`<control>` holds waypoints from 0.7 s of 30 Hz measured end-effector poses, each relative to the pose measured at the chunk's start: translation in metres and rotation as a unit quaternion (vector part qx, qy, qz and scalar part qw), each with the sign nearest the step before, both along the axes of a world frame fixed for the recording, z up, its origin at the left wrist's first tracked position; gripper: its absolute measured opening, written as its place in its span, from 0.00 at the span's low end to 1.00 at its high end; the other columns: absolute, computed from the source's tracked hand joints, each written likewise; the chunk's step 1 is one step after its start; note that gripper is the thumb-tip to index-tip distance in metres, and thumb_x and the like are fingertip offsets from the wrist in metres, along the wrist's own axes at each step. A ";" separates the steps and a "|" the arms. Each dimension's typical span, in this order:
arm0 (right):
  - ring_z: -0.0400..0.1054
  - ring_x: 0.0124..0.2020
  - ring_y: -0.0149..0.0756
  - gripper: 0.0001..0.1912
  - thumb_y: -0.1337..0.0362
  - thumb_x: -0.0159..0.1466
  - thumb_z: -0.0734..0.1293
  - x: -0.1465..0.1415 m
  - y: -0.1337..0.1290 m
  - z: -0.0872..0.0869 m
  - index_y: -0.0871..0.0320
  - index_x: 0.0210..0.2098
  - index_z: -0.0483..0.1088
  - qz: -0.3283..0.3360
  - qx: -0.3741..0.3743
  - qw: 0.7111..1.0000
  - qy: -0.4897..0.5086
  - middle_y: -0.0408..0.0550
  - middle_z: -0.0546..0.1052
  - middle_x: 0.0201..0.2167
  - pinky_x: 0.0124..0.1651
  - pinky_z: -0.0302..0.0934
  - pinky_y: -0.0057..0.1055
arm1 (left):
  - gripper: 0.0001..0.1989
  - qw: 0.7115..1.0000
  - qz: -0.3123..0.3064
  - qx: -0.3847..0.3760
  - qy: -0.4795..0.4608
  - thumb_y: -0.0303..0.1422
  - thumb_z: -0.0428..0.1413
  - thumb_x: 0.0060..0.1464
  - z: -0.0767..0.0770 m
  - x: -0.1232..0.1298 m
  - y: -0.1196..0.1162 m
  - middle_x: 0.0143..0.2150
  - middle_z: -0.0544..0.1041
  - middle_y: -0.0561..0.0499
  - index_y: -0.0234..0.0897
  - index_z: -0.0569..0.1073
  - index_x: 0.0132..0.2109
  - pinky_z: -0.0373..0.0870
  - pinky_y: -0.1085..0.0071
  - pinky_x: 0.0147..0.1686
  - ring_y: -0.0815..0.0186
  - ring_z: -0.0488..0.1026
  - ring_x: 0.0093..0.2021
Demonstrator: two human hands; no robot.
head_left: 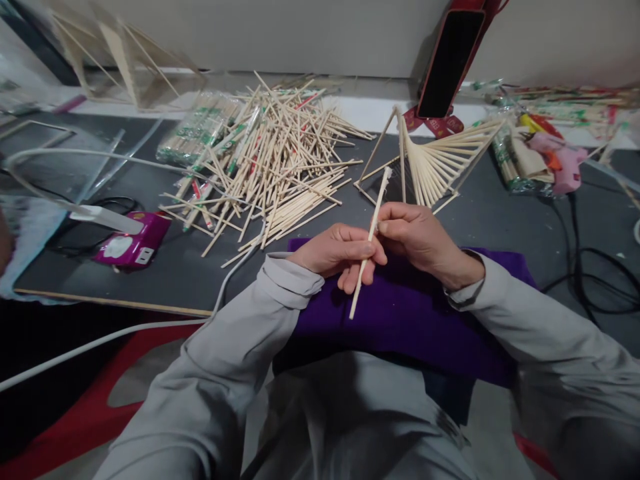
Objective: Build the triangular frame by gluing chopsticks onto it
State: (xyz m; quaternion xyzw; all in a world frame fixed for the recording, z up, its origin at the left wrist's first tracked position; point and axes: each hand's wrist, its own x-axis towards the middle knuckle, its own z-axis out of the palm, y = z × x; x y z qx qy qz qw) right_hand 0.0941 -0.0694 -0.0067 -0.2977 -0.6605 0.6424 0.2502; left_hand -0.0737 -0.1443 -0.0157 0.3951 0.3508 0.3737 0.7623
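A pale wooden stick [361, 272] slants upward over the purple cloth [400, 320], with a rough whitish patch at its top end. My left hand [340, 252] pinches it near the middle between thumb and fingers. Just above, my right hand [423, 240] has its thumb and index finger pressed together at the stick's right side; what lies between those fingertips is too small to make out. Behind my right hand stands a fan-like structure of wooden sticks [430, 167]. A large loose pile of sticks [285, 147] lies beyond my left hand.
Wrapped stick bundles [200, 127] lie left of the pile. A magenta power block [133, 241] with white cables sits at left. A phone [450, 63] leans upright at the back. At right are a pink glue gun [565, 163] and black cable [575, 247].
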 end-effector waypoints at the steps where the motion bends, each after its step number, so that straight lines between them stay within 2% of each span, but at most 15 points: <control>1: 0.52 0.19 0.25 0.04 0.66 0.54 0.64 0.000 0.002 0.000 0.58 0.24 0.67 -0.022 0.059 0.998 -0.021 0.36 0.62 0.17 0.23 0.45 0.25 | 0.15 0.999 0.024 0.005 0.022 0.41 0.63 0.50 0.000 0.001 0.001 0.22 0.78 0.49 0.30 0.76 0.34 0.61 0.81 0.11 0.73 0.69 0.13; 4: 0.56 0.22 0.26 0.07 0.69 0.54 0.62 0.000 0.008 -0.003 0.59 0.21 0.67 -0.061 0.181 0.978 -0.079 0.38 0.66 0.18 0.27 0.49 0.26 | 0.12 0.993 0.079 0.011 0.086 0.37 0.61 0.53 -0.002 0.006 0.003 0.21 0.77 0.52 0.30 0.76 0.34 0.62 0.81 0.12 0.74 0.69 0.13; 7: 0.58 0.23 0.27 0.08 0.68 0.56 0.61 0.001 0.008 -0.003 0.59 0.21 0.67 -0.059 0.226 0.966 -0.110 0.40 0.68 0.19 0.28 0.50 0.28 | 0.10 0.989 0.093 0.008 0.115 0.36 0.59 0.54 -0.002 0.008 0.005 0.20 0.76 0.52 0.30 0.75 0.34 0.62 0.81 0.12 0.73 0.68 0.13; 9: 0.60 0.24 0.28 0.07 0.69 0.55 0.62 0.003 0.005 0.002 0.58 0.21 0.68 -0.062 0.287 0.950 -0.111 0.41 0.70 0.20 0.29 0.52 0.28 | 0.09 0.986 0.106 0.005 0.126 0.34 0.58 0.54 0.000 0.004 0.007 0.19 0.75 0.52 0.30 0.75 0.32 0.61 0.81 0.11 0.74 0.68 0.12; 11: 0.62 0.25 0.29 0.07 0.70 0.54 0.62 0.006 0.001 0.009 0.58 0.21 0.68 -0.059 0.328 0.938 -0.096 0.42 0.72 0.22 0.31 0.54 0.29 | 0.08 0.978 0.153 0.008 0.139 0.33 0.58 0.53 0.002 -0.004 0.008 0.19 0.75 0.53 0.30 0.74 0.31 0.60 0.81 0.10 0.74 0.67 0.12; 12: 0.63 0.26 0.30 0.07 0.71 0.54 0.62 0.008 0.000 0.013 0.58 0.22 0.69 -0.048 0.323 0.941 -0.085 0.43 0.72 0.23 0.32 0.55 0.29 | 0.08 0.972 0.185 0.011 0.144 0.33 0.59 0.53 0.003 -0.009 0.008 0.19 0.75 0.53 0.31 0.74 0.31 0.59 0.81 0.10 0.74 0.66 0.11; 14: 0.62 0.25 0.29 0.06 0.70 0.55 0.63 0.012 0.000 0.016 0.58 0.23 0.70 -0.012 0.238 0.969 -0.061 0.43 0.71 0.22 0.30 0.55 0.29 | 0.10 0.962 0.231 0.015 0.144 0.35 0.60 0.53 0.004 -0.018 0.008 0.20 0.75 0.53 0.31 0.74 0.32 0.59 0.81 0.10 0.74 0.67 0.12; 16: 0.59 0.20 0.27 0.06 0.67 0.57 0.63 0.013 0.003 0.012 0.58 0.25 0.71 0.032 0.089 0.995 -0.036 0.42 0.71 0.21 0.24 0.52 0.27 | 0.12 0.966 0.221 0.012 0.134 0.37 0.61 0.52 0.003 -0.024 0.005 0.21 0.76 0.53 0.30 0.75 0.35 0.60 0.80 0.11 0.74 0.67 0.13; 18: 0.57 0.17 0.25 0.07 0.65 0.58 0.63 0.011 0.008 0.004 0.59 0.27 0.72 0.053 -0.049 0.997 -0.018 0.43 0.71 0.22 0.20 0.48 0.25 | 0.14 0.975 0.186 0.011 0.122 0.39 0.62 0.51 0.002 -0.024 0.003 0.22 0.77 0.52 0.30 0.75 0.36 0.62 0.80 0.12 0.74 0.68 0.13; 21: 0.59 0.17 0.24 0.09 0.64 0.58 0.63 0.007 0.013 -0.006 0.61 0.32 0.74 0.049 -0.151 0.987 0.002 0.45 0.75 0.25 0.17 0.44 0.24 | 0.16 0.985 0.133 0.014 0.111 0.41 0.62 0.52 0.002 -0.021 -0.001 0.22 0.77 0.52 0.30 0.75 0.37 0.63 0.79 0.13 0.74 0.68 0.13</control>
